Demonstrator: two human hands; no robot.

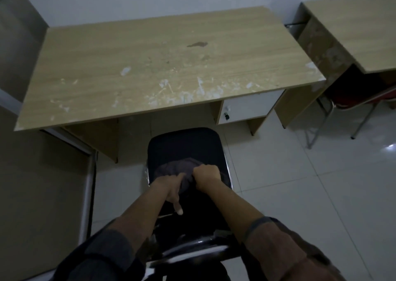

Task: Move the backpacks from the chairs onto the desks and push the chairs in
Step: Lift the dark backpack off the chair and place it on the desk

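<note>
Backpack, dark grey, sits on the black chair before the worktop; both hands, left hand and right hand, have fingers gripping its top fabric.

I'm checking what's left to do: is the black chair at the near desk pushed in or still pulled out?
Pulled out. The black chair stands clear of the desk, its seat wholly in front of the desk's edge; both hands grip the backpack on it.

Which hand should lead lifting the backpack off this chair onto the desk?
Right hand: its fingers are curled round the backpack top. The left hand only rests beside it, a finger pointing down.
</note>
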